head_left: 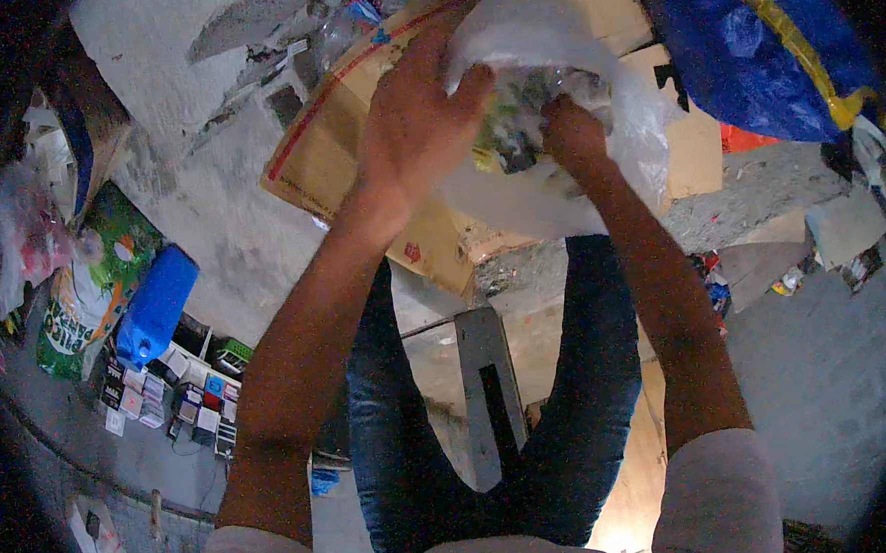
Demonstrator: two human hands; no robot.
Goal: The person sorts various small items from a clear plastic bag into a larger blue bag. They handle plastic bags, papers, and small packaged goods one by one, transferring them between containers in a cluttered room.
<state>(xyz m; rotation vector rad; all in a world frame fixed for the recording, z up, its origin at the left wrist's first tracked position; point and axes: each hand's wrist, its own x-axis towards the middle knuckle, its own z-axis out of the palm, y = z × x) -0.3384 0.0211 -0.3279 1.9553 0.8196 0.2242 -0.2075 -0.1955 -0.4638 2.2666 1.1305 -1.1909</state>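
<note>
Hands at a translucent bag (540, 33) over cardboard (321, 148)
Left hand (410, 128) at its rim, fingertips hidden; right hand (576, 137) curled in its mouth. Neither grip can be told; contents (517, 122) blur.

L hand (408, 138) spread, R hand (578, 139) curled.

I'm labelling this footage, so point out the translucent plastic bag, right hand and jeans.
Translucent plastic bag (525, 24): head view, upper side.
Right hand (575, 137): head view, its back.
Jeans (597, 354): head view, right leg.
</note>
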